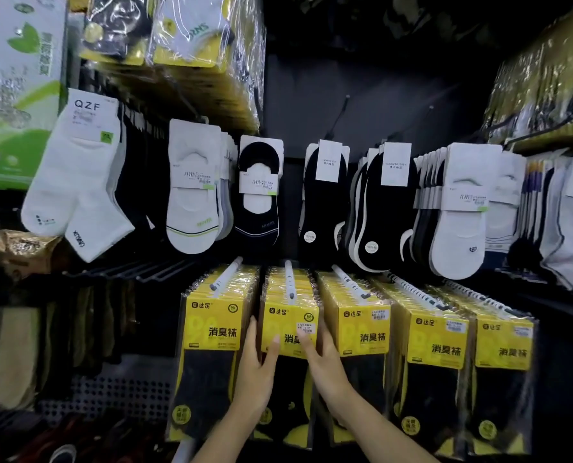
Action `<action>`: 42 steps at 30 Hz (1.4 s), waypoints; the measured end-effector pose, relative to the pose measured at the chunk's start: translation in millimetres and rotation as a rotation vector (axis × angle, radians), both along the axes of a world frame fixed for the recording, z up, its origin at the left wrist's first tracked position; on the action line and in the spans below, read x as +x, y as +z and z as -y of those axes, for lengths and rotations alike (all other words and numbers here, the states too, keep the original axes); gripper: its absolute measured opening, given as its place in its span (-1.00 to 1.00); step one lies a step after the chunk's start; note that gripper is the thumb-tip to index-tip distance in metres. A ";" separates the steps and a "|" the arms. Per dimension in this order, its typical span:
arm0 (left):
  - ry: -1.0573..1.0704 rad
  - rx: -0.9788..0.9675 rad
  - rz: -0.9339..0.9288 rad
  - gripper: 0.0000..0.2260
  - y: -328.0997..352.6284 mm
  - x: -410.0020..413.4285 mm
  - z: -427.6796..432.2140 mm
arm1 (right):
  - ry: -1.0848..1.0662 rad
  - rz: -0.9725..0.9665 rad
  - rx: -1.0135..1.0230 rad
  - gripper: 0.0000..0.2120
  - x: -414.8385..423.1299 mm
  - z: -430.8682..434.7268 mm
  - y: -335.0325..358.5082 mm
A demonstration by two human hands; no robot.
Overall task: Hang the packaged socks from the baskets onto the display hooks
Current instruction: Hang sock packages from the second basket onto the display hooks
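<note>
HANDS: left hand [256,360] and right hand [323,360] are pressing straight, joined fingers against both edges of yellow-carded film-wrapped sock pack [290,324] | HANDLING: likely light, slippery film; grip stiff card header.

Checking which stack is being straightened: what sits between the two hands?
In the head view, the front yellow sock pack on the second hook lies between the left hand and right hand, both touching it.
</note>
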State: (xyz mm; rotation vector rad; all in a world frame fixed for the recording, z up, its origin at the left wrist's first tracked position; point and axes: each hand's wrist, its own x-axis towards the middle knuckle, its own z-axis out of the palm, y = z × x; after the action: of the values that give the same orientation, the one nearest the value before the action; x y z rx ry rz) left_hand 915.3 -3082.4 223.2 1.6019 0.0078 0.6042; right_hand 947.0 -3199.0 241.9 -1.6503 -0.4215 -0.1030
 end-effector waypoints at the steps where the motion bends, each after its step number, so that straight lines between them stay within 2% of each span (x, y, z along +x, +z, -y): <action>1: 0.025 0.013 0.030 -0.35 1.4 -8.2 0.5 | -0.007 0.020 -0.017 -0.41 -4.9 2.2 2.2; 5: 0.075 0.046 0.198 -0.49 15.4 -39.7 -10.3 | -0.043 0.176 -0.113 -0.24 -22.4 12.3 16.9; 9: 0.274 0.066 0.328 -0.61 35.1 -53.9 -48.6 | -0.062 0.354 -0.145 -0.32 -37.7 11.5 39.3; 12: 0.351 0.119 0.259 -0.51 38.4 -47.9 -78.8 | 0.013 0.371 -0.202 -0.35 -45.8 -9.7 42.3; 14: 0.318 0.111 0.098 -0.36 35.0 -38.8 -92.9 | 0.075 0.335 -0.227 -0.36 -44.8 -28.7 37.4; 16: 0.248 0.103 -0.010 -0.31 31.7 -30.4 -102.5 | 0.137 0.244 -0.206 -0.38 -40.6 -46.7 30.8; 21: 0.069 0.042 -0.055 -0.33 30.1 -14.7 -121.9 | 0.210 -0.054 -0.164 -0.26 -21.3 -85.3 18.2; 24: -0.020 0.020 -0.051 -0.33 29.8 -3.8 -132.6 | 0.219 -0.162 -0.109 -0.16 -10.3 -100.7 13.7; 27: -0.085 0.002 -0.048 -0.30 26.7 6.4 -140.4 | 0.215 -0.147 -0.039 -0.11 -0.6 -110.4 9.9; 34: -0.130 -0.020 0.067 -0.48 16.9 16.2 -143.5 | 0.182 -0.042 0.034 -0.24 6.7 -121.5 2.2; 42: -0.131 -0.005 0.089 -0.41 4.4 7.3 -140.9 | 0.209 -0.042 0.076 -0.24 2.8 -119.1 -10.2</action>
State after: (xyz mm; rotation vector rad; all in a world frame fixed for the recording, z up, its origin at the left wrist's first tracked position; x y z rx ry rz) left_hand 922.6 -2941.5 227.6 1.5565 -0.1610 0.5723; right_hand 949.8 -3079.8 231.7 -1.5226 -0.5489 0.0700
